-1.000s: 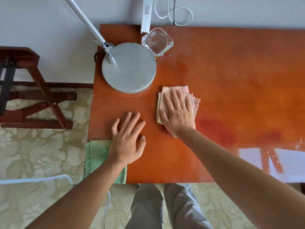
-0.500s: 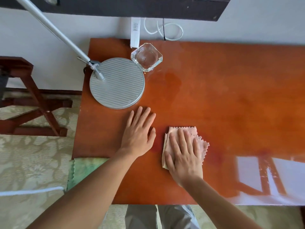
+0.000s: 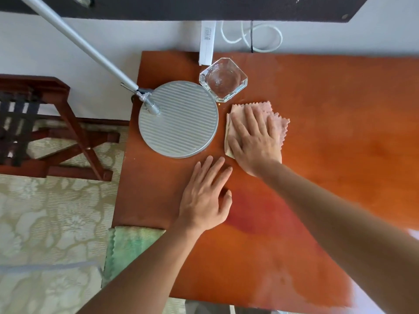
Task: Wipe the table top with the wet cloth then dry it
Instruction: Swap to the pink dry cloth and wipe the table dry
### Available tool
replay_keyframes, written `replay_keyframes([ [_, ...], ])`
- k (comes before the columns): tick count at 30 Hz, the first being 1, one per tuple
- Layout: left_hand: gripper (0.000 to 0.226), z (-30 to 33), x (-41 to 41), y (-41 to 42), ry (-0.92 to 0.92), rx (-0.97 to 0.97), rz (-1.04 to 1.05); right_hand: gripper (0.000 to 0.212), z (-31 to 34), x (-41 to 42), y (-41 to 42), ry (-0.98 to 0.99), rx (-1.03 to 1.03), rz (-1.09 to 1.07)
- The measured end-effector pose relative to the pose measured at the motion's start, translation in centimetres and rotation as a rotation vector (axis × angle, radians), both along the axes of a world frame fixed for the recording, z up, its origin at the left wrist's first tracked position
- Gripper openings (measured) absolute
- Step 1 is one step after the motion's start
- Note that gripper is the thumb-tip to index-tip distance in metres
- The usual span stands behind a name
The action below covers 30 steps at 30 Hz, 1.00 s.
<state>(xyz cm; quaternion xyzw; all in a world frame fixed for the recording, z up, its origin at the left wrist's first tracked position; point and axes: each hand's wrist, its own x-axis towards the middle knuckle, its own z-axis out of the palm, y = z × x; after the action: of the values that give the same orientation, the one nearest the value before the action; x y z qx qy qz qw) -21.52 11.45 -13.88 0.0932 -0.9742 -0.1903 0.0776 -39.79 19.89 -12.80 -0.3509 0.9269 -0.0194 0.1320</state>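
Observation:
A folded pink cloth (image 3: pixel 277 120) lies on the glossy orange-brown table top (image 3: pixel 340 132), just right of the lamp base and below the glass dish. My right hand (image 3: pixel 254 139) presses flat on the cloth with fingers spread, covering most of it. My left hand (image 3: pixel 206 196) rests flat on the bare table nearer to me, fingers apart, holding nothing. A green cloth (image 3: pixel 129 248) hangs off the table's left front edge, partly behind my left forearm.
A round ribbed silver lamp base (image 3: pixel 179 118) with its slanted pole (image 3: pixel 74 39) stands at the table's back left. A square glass dish (image 3: pixel 223 79) sits behind the cloth. A wooden stool (image 3: pixel 45 123) stands on the patterned carpet at left. Cables lie by the wall.
My right hand has slid the pink cloth away from me, from the table's front toward the glass dish. My left hand stays flat on the table.

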Motion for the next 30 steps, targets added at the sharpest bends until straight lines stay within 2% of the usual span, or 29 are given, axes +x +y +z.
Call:
replay_keyframes([
  [4,0.052,0.1,0.1,-0.1,0.018,0.001,-0.004,0.065,0.4,2.2,2.8,-0.010,0.003,0.039],
  [9,0.053,0.0,0.1,0.0,0.002,-0.004,-0.001,0.063,0.2,10.2,10.2,-0.011,-0.083,-0.030],
  [12,0.053,0.0,0.1,0.0,-0.014,-0.014,0.001,0.063,0.0,11.9,11.3,-0.021,-0.064,-0.058],
  [17,0.052,0.1,0.1,0.0,-0.050,-0.055,-0.006,0.066,0.4,8.5,9.5,-0.008,-0.020,0.004],
  [25,0.040,1.2,-1.9,-0.2,-0.051,-0.121,0.014,0.063,0.6,-4.0,2.7,0.007,0.032,-0.054],
  [30,0.036,1.7,-7.0,-0.3,0.011,-0.009,0.082,0.067,0.7,-3.3,3.6,-0.008,0.000,-0.054],
])
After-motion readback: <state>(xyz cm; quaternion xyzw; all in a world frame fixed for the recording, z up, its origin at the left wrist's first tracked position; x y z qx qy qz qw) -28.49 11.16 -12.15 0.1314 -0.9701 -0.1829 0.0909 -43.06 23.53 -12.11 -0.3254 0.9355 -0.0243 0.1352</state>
